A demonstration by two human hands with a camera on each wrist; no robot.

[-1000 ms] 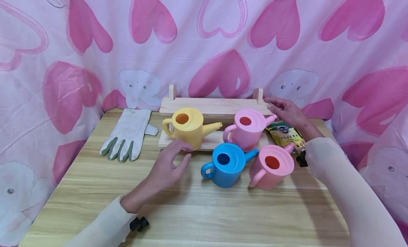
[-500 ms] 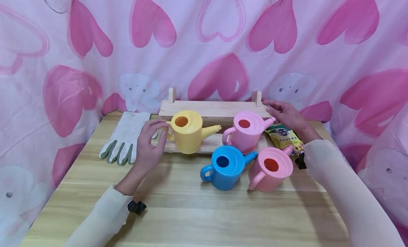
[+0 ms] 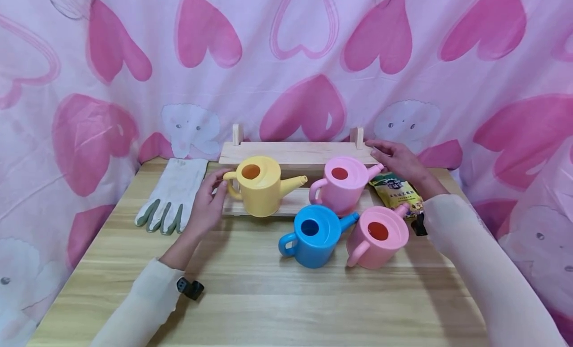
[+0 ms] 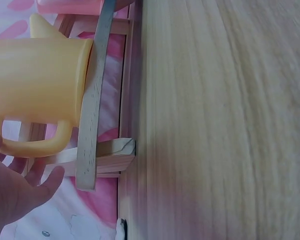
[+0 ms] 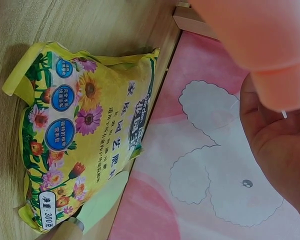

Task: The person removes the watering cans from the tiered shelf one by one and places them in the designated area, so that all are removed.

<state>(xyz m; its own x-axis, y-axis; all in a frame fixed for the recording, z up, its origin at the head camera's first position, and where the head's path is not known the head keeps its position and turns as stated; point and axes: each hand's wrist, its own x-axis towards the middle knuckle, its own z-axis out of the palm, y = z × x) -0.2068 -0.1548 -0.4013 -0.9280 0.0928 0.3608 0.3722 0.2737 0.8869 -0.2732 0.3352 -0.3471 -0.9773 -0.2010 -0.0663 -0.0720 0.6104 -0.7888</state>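
A yellow watering can and a pink watering can stand on the lower board of a two-tier wooden shelf. My left hand is at the yellow can's handle; in the left wrist view its fingertips reach the handle, some partly hidden behind it, while the thumb stays apart. My right hand has its fingertips at the right end of the upper board. A pink spout covers part of those fingers in the right wrist view.
A blue watering can and another pink one stand on the table in front of the shelf. A work glove lies at left. At right are a yellow fertilizer bag and a tool with a pale green blade.
My left hand has moved from the yellow can's lower front, leftward and up to its handle. The right hand stays at the shelf's end. The cans keep their places.
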